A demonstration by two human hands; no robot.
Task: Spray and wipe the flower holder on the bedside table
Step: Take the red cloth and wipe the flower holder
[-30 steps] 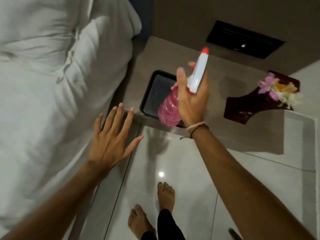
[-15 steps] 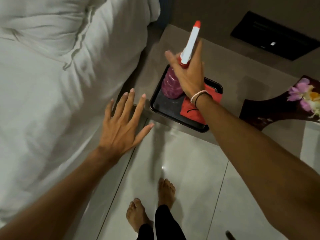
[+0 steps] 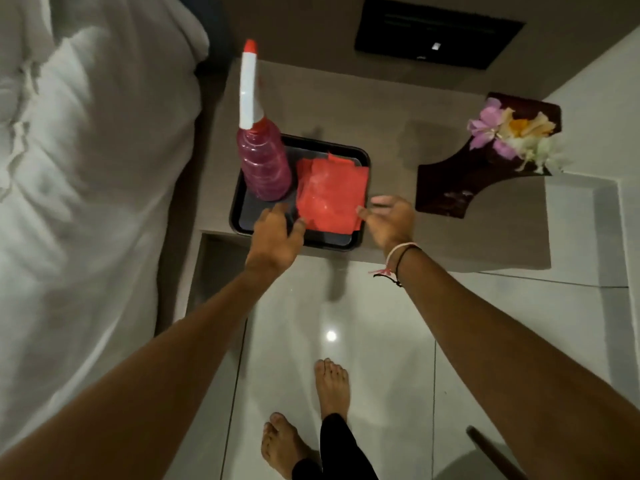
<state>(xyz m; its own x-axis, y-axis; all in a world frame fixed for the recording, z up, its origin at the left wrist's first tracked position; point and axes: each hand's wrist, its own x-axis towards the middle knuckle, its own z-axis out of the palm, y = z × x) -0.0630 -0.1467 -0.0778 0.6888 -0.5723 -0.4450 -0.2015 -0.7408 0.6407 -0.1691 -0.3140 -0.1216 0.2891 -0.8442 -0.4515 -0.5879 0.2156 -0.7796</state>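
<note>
The flower holder sits on the worktop, well right of both hands. Risk: the left hand, open beside the upright spray bottle, could topple it while lifting the red cloth; the right hand, fingers loosely spread, pinches the cloth's corner.
</note>
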